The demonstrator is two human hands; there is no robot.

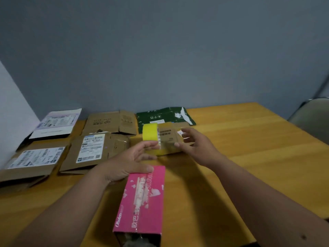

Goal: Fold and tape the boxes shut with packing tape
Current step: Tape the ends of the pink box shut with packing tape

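Head view: my left hand (131,157) pinches the yellow tape roll (150,138), fingers curled round its near edge. Right hand (195,145) is spread, fingertips on the small brown box (169,138) just beside the roll, mid-table (258,148). Pink box (142,200) sits nearest me, a taped seam showing on top, near end looks open. Flat boxes (85,150) lie at left. Risk: light fingertip contact only, so pulling tape could drag the box and skew the strip. Blur hides the tape's free end; can't tell if it's stuck down.
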